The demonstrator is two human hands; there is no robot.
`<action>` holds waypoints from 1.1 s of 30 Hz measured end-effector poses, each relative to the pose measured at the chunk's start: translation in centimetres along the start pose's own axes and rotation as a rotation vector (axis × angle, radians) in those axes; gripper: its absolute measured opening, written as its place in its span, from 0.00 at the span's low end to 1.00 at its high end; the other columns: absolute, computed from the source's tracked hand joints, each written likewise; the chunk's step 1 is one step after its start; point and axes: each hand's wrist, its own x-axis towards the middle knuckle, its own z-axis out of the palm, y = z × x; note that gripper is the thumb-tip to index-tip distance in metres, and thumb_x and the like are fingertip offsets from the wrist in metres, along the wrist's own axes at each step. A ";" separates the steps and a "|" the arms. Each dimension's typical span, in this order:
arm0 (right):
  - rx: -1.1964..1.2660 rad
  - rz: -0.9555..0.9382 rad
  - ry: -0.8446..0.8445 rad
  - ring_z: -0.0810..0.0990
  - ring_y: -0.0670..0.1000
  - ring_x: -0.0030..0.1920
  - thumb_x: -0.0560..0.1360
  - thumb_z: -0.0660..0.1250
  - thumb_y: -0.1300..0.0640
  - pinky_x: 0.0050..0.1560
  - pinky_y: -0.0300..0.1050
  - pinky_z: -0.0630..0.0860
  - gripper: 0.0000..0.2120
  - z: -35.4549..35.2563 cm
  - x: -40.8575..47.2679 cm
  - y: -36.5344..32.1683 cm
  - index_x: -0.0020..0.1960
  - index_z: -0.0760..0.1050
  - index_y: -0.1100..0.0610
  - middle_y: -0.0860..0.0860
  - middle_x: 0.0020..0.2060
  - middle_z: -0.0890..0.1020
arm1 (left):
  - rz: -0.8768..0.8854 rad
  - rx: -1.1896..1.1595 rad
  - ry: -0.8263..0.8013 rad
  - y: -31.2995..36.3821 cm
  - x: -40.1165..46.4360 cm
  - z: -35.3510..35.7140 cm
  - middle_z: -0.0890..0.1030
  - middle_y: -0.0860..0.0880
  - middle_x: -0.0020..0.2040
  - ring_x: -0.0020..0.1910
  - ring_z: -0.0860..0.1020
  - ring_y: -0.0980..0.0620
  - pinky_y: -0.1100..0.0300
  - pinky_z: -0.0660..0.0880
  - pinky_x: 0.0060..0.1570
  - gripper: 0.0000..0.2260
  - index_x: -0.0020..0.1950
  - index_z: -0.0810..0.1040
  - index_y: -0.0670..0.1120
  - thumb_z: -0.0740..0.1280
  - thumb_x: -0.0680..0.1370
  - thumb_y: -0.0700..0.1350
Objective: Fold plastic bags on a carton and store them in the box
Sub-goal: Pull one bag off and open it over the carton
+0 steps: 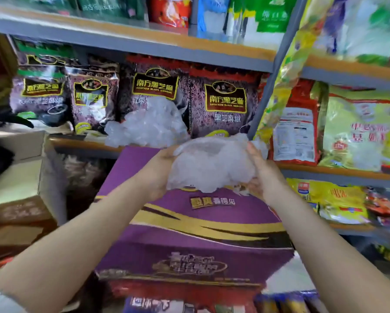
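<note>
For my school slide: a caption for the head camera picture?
Two hands hold a crumpled plastic bag above a purple carton.

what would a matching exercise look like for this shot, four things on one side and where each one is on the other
Things
1. bunched plastic bag
2. pile of plastic bags
3. purple carton
4. dark sesame packs

Places
A. standing in a row on the shelf
B. under the hands
C. lying on the shelf edge behind the carton
D. held between left hand and right hand

Pairs: 1-D, 2-C, 3-B, 4-A

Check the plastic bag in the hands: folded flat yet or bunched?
Bunched: the plastic bag is a crumpled wad held between left hand and right hand above the purple carton.
</note>
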 end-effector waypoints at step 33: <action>-1.163 -0.795 0.310 0.75 0.59 0.53 0.78 0.57 0.54 0.52 0.51 0.69 0.12 -5.7 -6.3 2.7 0.56 0.75 0.58 0.57 0.52 0.79 | -0.068 1.143 0.565 -2.8 -8.6 2.0 0.78 0.39 0.40 0.43 0.76 0.40 0.56 0.65 0.38 0.13 0.40 0.73 0.41 0.63 0.77 0.50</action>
